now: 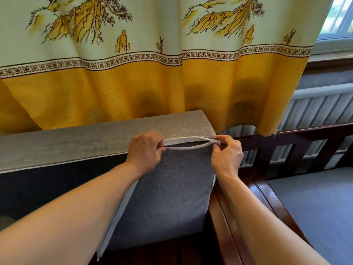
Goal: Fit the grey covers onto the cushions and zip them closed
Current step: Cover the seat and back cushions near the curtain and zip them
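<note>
A long cushion in a grey woven cover (168,192) stands on edge against the curtain. Along its top front edge the cover's zip opening (188,144) gapes between two pale tape edges, with dark filling showing inside. My left hand (146,150) grips the lower lip of the opening at its left end. My right hand (226,153) pinches the cover at the right corner, where the zip ends; the slider itself is hidden under my fingers. The cover's left part (63,144) lies flat and loose over a dark blue cushion (47,188).
A yellow and pale green patterned curtain (152,83) hangs right behind the cushion. A dark wooden bench frame (267,188) runs along the right, with another grey seat pad (315,203) beyond it. A radiator (321,109) and a window (340,18) sit at the far right.
</note>
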A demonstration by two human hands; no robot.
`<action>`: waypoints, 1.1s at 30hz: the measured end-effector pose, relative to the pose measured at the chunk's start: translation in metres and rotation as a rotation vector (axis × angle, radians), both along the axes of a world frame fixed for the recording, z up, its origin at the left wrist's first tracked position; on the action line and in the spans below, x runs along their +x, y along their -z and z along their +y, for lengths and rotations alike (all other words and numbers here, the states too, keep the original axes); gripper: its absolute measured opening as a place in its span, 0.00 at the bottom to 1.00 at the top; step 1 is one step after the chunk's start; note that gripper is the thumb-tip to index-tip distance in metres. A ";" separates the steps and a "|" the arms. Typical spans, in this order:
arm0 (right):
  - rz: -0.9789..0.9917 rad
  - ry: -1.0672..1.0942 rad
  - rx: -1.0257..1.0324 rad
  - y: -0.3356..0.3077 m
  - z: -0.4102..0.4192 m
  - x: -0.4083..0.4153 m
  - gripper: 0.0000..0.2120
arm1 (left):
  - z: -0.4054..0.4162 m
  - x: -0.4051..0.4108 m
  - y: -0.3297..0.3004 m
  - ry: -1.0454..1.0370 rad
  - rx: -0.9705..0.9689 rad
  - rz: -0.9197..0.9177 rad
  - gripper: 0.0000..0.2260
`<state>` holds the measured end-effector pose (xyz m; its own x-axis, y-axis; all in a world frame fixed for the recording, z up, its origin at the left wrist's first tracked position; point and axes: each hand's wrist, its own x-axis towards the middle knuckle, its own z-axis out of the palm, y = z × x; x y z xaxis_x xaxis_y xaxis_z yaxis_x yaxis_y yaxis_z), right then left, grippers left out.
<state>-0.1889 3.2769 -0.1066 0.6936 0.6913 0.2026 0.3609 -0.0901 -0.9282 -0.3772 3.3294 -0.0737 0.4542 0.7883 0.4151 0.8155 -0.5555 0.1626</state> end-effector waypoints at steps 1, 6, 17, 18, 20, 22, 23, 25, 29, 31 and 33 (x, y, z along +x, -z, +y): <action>-0.008 0.001 0.010 0.001 -0.004 -0.003 0.12 | 0.000 -0.001 0.001 0.001 -0.007 -0.028 0.10; -0.114 0.033 0.078 0.009 -0.020 -0.023 0.18 | 0.001 -0.004 0.005 0.012 -0.014 -0.081 0.07; -0.375 -0.012 -0.006 0.008 -0.012 -0.067 0.19 | 0.000 -0.007 0.008 0.048 -0.008 -0.115 0.07; -0.397 -0.055 -0.007 0.007 -0.012 -0.074 0.19 | 0.000 -0.008 0.008 0.047 -0.002 -0.112 0.05; -0.424 -0.144 0.012 0.006 -0.010 -0.083 0.20 | 0.002 -0.009 0.008 0.063 0.006 -0.104 0.04; -0.392 -0.164 0.023 0.006 -0.006 -0.085 0.20 | 0.001 -0.012 0.008 0.096 0.024 -0.073 0.04; -0.370 -0.154 0.023 0.007 -0.005 -0.084 0.20 | -0.001 -0.015 0.007 0.107 0.038 -0.035 0.05; -0.341 -0.143 0.012 0.009 -0.005 -0.080 0.20 | -0.005 -0.028 0.009 0.092 0.093 0.116 0.06; -0.320 -0.168 -0.012 0.011 -0.011 -0.082 0.19 | -0.013 -0.094 0.007 -0.033 0.166 0.360 0.13; -0.299 -0.164 -0.014 0.008 -0.012 -0.087 0.18 | -0.014 -0.130 0.005 -0.100 0.162 0.375 0.12; -0.275 -0.150 -0.004 0.005 -0.012 -0.093 0.18 | -0.016 -0.152 0.001 -0.119 0.140 0.363 0.11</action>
